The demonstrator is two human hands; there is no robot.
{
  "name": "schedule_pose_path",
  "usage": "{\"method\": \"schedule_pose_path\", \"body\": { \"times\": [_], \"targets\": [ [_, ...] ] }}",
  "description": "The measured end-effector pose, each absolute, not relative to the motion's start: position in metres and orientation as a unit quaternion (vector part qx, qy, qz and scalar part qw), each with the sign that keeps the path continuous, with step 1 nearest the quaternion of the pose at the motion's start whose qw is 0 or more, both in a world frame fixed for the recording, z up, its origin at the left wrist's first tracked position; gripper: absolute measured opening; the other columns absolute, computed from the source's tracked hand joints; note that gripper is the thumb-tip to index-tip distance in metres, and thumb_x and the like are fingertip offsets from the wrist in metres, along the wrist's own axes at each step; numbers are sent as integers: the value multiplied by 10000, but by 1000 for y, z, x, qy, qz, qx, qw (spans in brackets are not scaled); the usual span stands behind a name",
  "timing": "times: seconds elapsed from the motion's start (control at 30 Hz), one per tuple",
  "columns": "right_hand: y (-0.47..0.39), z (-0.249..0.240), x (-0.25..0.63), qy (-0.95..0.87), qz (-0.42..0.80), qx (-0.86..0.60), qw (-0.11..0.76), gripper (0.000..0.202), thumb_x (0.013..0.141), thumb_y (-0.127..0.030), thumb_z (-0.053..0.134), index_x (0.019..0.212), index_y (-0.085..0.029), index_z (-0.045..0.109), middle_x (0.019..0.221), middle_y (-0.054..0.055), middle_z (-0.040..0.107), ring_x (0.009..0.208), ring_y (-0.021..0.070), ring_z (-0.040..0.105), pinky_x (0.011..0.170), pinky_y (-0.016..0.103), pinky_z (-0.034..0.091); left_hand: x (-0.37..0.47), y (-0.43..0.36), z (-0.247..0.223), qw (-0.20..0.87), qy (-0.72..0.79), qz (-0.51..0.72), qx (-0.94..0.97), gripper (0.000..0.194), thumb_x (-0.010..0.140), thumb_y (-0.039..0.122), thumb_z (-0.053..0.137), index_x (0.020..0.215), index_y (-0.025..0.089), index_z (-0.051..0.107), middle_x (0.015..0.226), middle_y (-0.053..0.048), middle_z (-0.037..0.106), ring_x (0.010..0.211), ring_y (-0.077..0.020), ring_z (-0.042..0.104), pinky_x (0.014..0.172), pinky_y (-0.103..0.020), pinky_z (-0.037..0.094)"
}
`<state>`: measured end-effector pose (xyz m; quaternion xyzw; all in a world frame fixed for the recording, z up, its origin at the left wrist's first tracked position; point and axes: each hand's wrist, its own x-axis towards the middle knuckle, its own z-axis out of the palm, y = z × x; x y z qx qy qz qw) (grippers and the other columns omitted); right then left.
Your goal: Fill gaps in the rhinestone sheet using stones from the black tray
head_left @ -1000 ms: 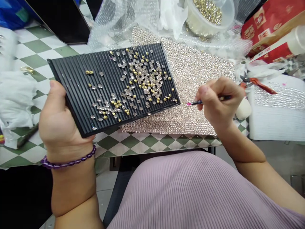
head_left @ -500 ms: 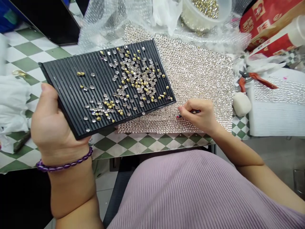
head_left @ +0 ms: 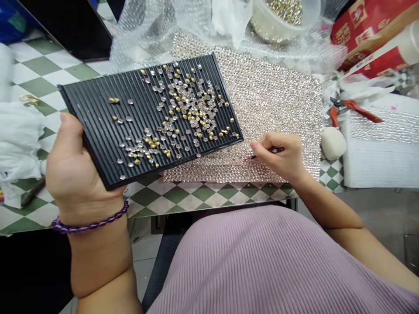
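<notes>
My left hand (head_left: 77, 170) grips the near left corner of a black ridged tray (head_left: 94, 113), thumb on top and fingers hidden beneath. Loose rhinestones (head_left: 204, 109), some clear side up and some gold side up, lie scattered over its grooves. The tray is held above the left part of a sheet covered in rows of rhinestones (head_left: 275, 91). Just right of the tray's near right corner, my right hand (head_left: 281, 155) is closed around a thin dark pen-like tool (head_left: 276, 149). Its small pinkish tip points left, low over the sheet's near part; whether it touches cannot be made out.
A clear tub of rhinestones (head_left: 281, 19) stands on bubble wrap (head_left: 147, 30) at the back. To the right are red-handled pliers (head_left: 356, 109), a white lump (head_left: 333, 143) and a partly studded white sheet (head_left: 379, 161). A black screen-like panel (head_left: 72, 26) is back left.
My right hand has shifted slightly right with the pen-like tool. The whole view has drifted a little, and the tray stays in my left hand with its stones lying much the same.
</notes>
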<state>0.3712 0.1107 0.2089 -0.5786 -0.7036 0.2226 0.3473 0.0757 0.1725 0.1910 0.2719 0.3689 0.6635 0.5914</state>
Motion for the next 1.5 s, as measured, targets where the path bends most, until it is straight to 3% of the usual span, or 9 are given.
{"method": "schedule_pose_path", "body": {
  "times": [0.1, 0.2, 0.33, 0.53, 0.67, 0.83, 0.97, 1.17, 1.5],
  "targets": [
    [111, 208, 371, -719, 218, -574, 326, 332, 778, -190, 603, 503, -148, 423, 503, -31, 496, 477, 42, 441, 448, 202, 300, 75, 173, 192, 602, 364, 655, 276, 213, 975, 195, 303, 1086, 53, 415, 1188, -47, 563, 1206, -116, 496, 1088, -257, 322],
    [111, 207, 371, -720, 216, -577, 320, 329, 779, -188, 601, 505, -147, 424, 508, -30, 502, 482, 43, 446, 449, 203, 296, 74, 173, 192, 597, 380, 653, 268, 263, 981, 225, 283, 1150, 46, 375, 1249, -56, 523, 1226, -132, 476, 1077, -317, 330],
    [111, 208, 371, -710, 225, -579, 332, 353, 780, -192, 604, 502, -148, 391, 519, -27, 510, 488, 44, 456, 451, 204, 302, 74, 175, 191, 593, 374, 675, 228, 324, 970, 202, 326, 1230, 13, 286, 1317, -92, 452, 1259, -161, 426, 1078, -309, 276],
    [110, 207, 371, -720, 228, -564, 334, 334, 778, -170, 617, 509, -147, 421, 516, -24, 516, 493, 50, 476, 449, 209, 315, 72, 174, 190, 608, 362, 668, 230, 295, 977, 207, 300, 1222, 43, 295, 1288, -66, 492, 1206, -151, 490, 1060, -333, 342],
    [116, 217, 368, -677, 244, -557, 414, 364, 783, -179, 639, 511, -155, 397, 517, -22, 502, 489, 52, 476, 444, 214, 336, 73, 174, 191, 602, 365, 671, 234, 243, 967, 182, 341, 1173, 53, 333, 1219, -32, 543, 1143, -95, 541, 1057, -244, 350],
    [141, 237, 350, -654, 216, -500, 524, 409, 811, -244, 626, 528, -169, 340, 525, -33, 439, 475, 35, 439, 436, 204, 336, 79, 173, 198, 615, 373, 648, 251, 267, 983, 216, 268, 1156, 49, 382, 1143, -39, 595, 1085, -106, 588, 1028, -261, 415],
    [157, 241, 334, -704, 206, -462, 498, 444, 839, -294, 583, 543, -174, 275, 520, -46, 360, 500, 27, 445, 460, 176, 349, 80, 172, 200, 622, 376, 653, 214, 267, 978, 206, 302, 1172, 34, 366, 1168, -46, 571, 1029, -91, 611, 996, -239, 428],
    [162, 237, 327, -746, 203, -445, 453, 405, 853, -226, 543, 548, -167, 283, 523, -41, 338, 507, 21, 398, 473, 175, 315, 78, 172, 196, 622, 358, 670, 190, 322, 973, 181, 313, 1252, 20, 310, 1308, -79, 480, 1179, -141, 513, 1035, -265, 373],
    [163, 233, 327, -750, 200, -462, 429, 410, 856, -257, 539, 550, -170, 281, 525, -38, 343, 500, 24, 369, 480, 185, 334, 78, 172, 196, 634, 365, 649, 211, 339, 980, 220, 290, 1227, 7, 383, 1253, -84, 538, 1225, -165, 475, 1050, -293, 373]
  ]
}}
